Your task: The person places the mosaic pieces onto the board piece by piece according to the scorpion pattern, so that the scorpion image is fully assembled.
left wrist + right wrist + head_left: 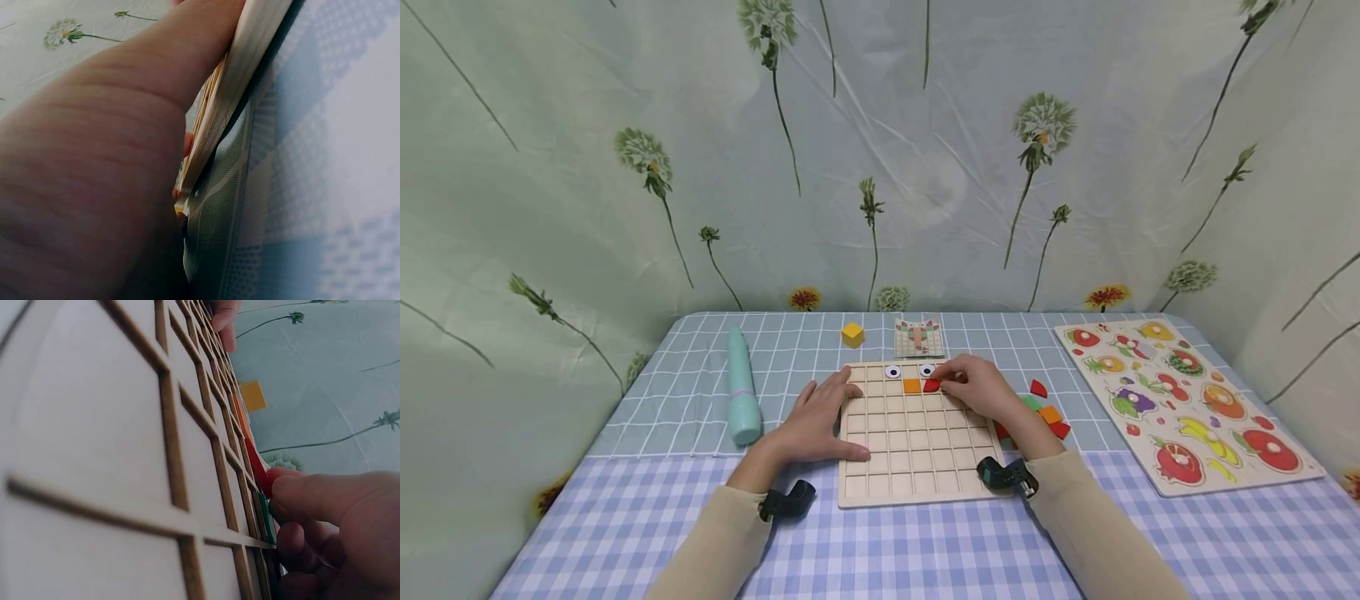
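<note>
A square wooden grid board [887,462] lies in front of me. Two eye tiles [892,372] sit along its far row, with an orange square tile [912,386] just below them. To the right of the orange tile, my right hand [981,389] pinches a red curved-edge tile [932,385] between thumb and finger, low over the grid. Close under those fingers the right wrist view shows a green tile [267,519], which the hand hides from the head view. My left hand [816,421] rests at the board's left edge, thumb and fingers spread over the rim.
Behind the board are a patterned picture card [918,338] and a yellow block [852,335]. Loose coloured tiles [1050,414] lie right of the board, partly behind my right forearm. A fruit puzzle board [1131,429] lies far right; a teal tapered object [744,408] lies left.
</note>
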{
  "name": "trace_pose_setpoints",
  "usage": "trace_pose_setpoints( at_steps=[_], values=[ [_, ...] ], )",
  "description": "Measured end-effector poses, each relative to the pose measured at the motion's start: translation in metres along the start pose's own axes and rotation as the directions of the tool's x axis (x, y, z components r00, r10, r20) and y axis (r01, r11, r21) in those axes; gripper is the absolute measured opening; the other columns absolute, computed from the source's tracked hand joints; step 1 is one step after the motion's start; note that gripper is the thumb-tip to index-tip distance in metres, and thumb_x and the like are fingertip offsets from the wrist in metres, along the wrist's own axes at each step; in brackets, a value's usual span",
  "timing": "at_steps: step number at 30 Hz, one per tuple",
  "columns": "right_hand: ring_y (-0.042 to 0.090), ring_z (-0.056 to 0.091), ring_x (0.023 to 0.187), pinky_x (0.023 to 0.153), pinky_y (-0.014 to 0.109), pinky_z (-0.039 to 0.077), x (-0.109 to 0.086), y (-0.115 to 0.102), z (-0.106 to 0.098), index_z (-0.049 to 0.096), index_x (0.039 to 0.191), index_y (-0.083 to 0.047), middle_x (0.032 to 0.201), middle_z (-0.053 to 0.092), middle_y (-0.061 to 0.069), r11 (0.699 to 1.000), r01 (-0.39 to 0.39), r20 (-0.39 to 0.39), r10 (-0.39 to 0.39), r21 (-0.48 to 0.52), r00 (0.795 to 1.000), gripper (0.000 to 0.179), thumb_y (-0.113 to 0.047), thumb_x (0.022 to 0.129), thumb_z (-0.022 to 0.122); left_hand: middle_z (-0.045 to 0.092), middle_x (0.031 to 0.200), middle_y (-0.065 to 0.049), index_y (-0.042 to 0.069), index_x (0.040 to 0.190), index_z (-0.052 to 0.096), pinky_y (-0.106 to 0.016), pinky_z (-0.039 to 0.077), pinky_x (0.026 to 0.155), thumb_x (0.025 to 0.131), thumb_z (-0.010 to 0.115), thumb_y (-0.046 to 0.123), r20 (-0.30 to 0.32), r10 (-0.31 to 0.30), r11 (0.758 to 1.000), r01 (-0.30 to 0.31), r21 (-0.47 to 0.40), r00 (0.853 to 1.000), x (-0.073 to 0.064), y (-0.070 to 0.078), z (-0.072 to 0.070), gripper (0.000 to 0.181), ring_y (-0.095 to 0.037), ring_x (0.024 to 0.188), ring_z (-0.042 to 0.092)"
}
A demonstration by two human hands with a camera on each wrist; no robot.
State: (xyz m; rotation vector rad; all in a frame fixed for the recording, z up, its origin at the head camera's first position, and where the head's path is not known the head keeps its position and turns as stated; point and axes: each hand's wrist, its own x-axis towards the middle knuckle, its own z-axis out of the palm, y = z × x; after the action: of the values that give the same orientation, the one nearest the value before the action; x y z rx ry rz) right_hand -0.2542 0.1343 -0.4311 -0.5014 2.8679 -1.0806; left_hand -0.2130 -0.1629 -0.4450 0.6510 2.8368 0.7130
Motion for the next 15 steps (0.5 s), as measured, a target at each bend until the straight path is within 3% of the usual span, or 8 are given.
trace_pose_setpoints(
  at_steps=[3, 8, 15],
  values=[
    [0.026, 0.065, 0.105, 0.092, 0.045, 0.055, -0.0006, -0.0001, 0.0000, 0.077, 0.109, -0.015, 0.114, 0.070, 0.008, 1.000, 0.029, 0.003, -0.029, -0.006, 1.000, 0.018, -0.011, 0.095, 0.065, 0.013, 0.169, -0.009, 0.017, 0.136, 0.046, -0.061, 0.003, 0.124, 0.069, 0.081, 0.065, 0.001, -0.003, 1.000, 0.003, 0.000, 1.000, -0.0009, 0.0001, 0.0000, 0.089, -0.030, 0.157, 0.012],
    [0.020, 0.061, 0.094, 0.082, 0.036, 0.052, 0.0000, 0.0007, 0.0010, 0.078, 0.107, -0.019, 0.112, 0.070, 0.003, 0.999, 0.045, 0.022, -0.044, -0.015, 0.999, 0.018, -0.012, 0.096, 0.065, 0.014, 0.169, -0.010, 0.017, 0.136, 0.047, -0.061, 0.003, 0.124, 0.069, 0.081, 0.065, -0.004, -0.003, 1.000, 0.003, -0.003, 1.000, -0.0023, 0.0010, -0.0001, 0.090, -0.030, 0.157, 0.013],
    [0.020, 0.061, 0.101, 0.085, 0.035, 0.051, -0.0013, -0.0013, -0.0011, 0.078, 0.105, -0.021, 0.115, 0.071, 0.001, 0.999, 0.033, 0.039, -0.033, 0.004, 0.999, 0.017, -0.015, 0.096, 0.065, 0.014, 0.169, -0.010, 0.016, 0.138, 0.047, -0.061, 0.003, 0.124, 0.069, 0.081, 0.065, -0.005, 0.000, 1.000, 0.000, -0.007, 1.000, -0.0023, 0.0021, -0.0007, 0.090, -0.029, 0.157, 0.012]
  ],
)
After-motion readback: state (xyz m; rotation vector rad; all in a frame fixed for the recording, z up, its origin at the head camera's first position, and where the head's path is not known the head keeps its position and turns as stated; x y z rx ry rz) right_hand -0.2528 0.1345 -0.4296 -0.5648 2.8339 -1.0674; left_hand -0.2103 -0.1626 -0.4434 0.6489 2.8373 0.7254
